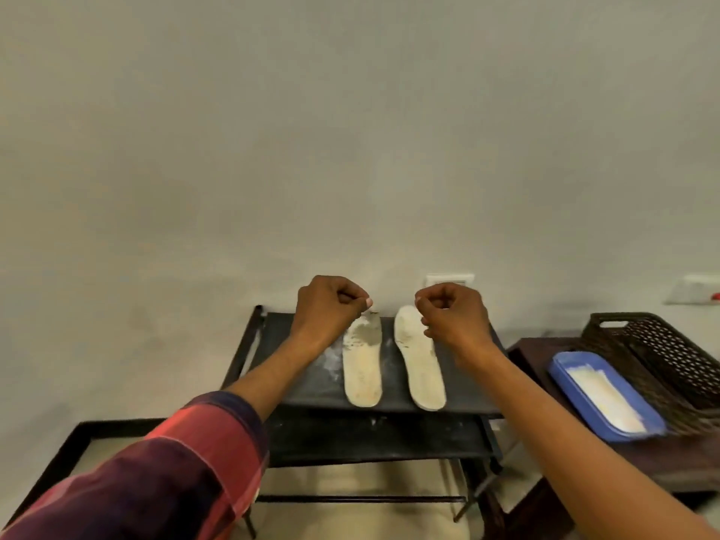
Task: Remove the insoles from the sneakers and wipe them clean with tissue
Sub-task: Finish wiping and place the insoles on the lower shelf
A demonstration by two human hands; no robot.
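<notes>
Two pale, stained insoles lie side by side on the top shelf of a black rack (307,387). The left insole (362,368) has a grey smudge at its far end; the right insole (419,360) lies a little apart from it. My left hand (329,305) hovers in a fist over the far end of the left insole, holding nothing I can see. My right hand (452,311) is also curled into a fist, above the far end of the right insole. No sneakers are in view.
A blue tray (565,378) holding white tissue sits on a dark side table (685,461) to the right, beside a dark perforated basket (662,352). The rack has a lower shelf (374,438). A wall stands close behind, with a socket plate (448,280).
</notes>
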